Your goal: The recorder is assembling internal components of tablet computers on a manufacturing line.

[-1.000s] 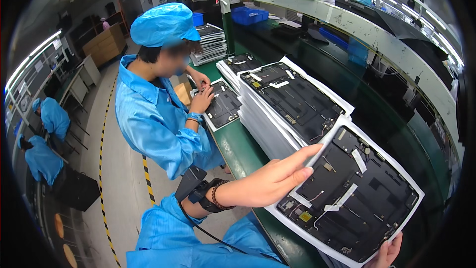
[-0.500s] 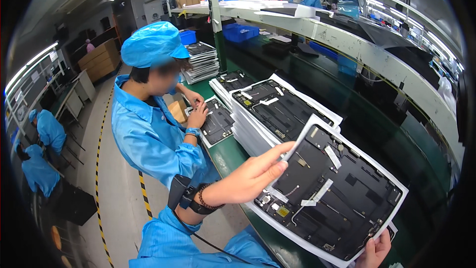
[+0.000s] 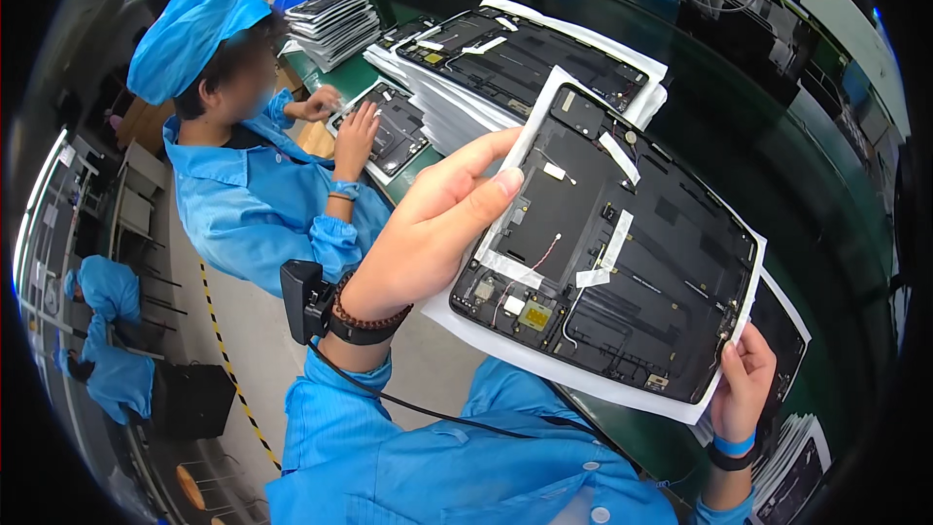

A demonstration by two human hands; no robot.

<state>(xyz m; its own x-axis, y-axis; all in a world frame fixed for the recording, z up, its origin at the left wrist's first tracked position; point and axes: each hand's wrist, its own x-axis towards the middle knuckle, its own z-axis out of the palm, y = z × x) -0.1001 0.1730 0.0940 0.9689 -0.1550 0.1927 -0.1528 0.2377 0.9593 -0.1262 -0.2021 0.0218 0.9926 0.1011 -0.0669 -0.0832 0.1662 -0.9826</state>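
At the left, a co-worker in a light-blue cloth cap and jacket works over a flat black panel on a white sheet, so the co-worker's sleeve is worth keeping clear of. Next comes a tall stack of black panels layered with white sheets on the green-topped table.

The person's left hand grips the left edge of a thin black round-cornered panel, thumb on top, fingers mostly hidden behind. That thumb is best kept at the rim, off the short pinkish wire and the pale tape strips. The panel is held tilted between both hands, in front of the stack, with a thin white sheet beneath it; pinching panel and sheet together should stop them sliding apart.

The right hand is closed on the lower right corner; an even hold at both ends should avoid twisting. Below that hand, a smaller pile of sheet-layered panels calls for a little clearance
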